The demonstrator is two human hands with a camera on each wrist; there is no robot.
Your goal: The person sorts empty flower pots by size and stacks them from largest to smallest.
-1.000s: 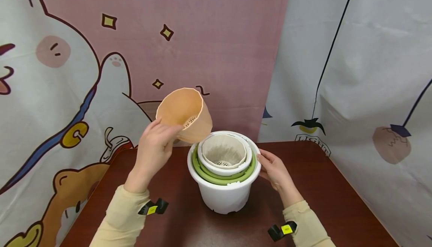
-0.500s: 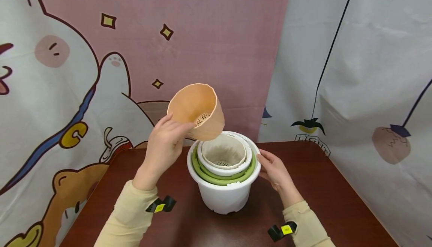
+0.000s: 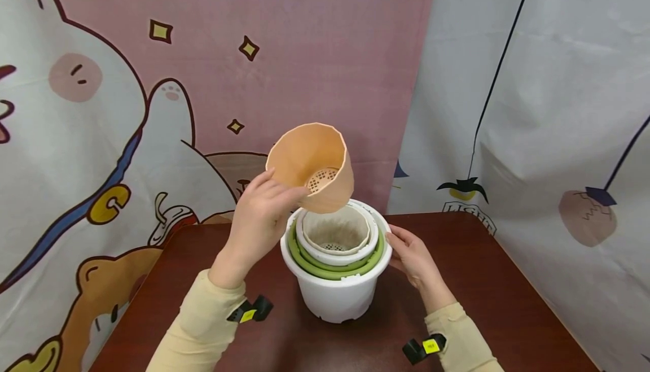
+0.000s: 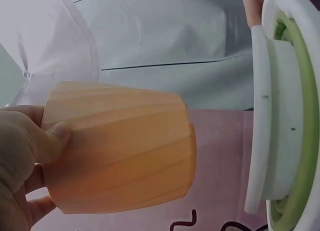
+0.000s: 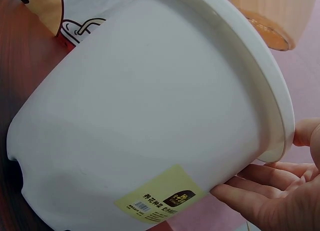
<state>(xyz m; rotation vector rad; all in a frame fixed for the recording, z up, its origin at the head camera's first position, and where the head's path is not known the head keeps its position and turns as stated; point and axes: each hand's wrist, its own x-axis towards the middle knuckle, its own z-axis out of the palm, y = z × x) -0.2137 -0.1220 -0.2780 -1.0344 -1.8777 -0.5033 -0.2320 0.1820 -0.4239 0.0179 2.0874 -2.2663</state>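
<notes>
My left hand (image 3: 256,219) pinches the rim of a peach flowerpot (image 3: 299,154), thumb outside. That pot hangs tilted above a nest of pots, its mouth toward me and its perforated bottom showing. The nest's outermost piece is a large white flowerpot (image 3: 337,298), upright on the table. Within it sit green rims (image 3: 330,274), a smaller white pot (image 3: 340,259) and an off-white pot (image 3: 335,226) with a holed bottom. On the right, my right hand (image 3: 413,256) grips the large pot's rim; in the right wrist view its thumb is at the rim and its fingers lie under it.
The dark red-brown table (image 3: 457,281) carries the nested pots near its far edge. Behind it hang a pink cartoon cloth (image 3: 335,50) and a pale grey cloth (image 3: 533,135). A yellow-green label (image 5: 162,196) is stuck on the large pot's side.
My left hand has carried the peach flowerpot rightward and slightly up, bringing it over the nested pots, with more of its bottom showing. The right hand stays on the large pot's rim.
</notes>
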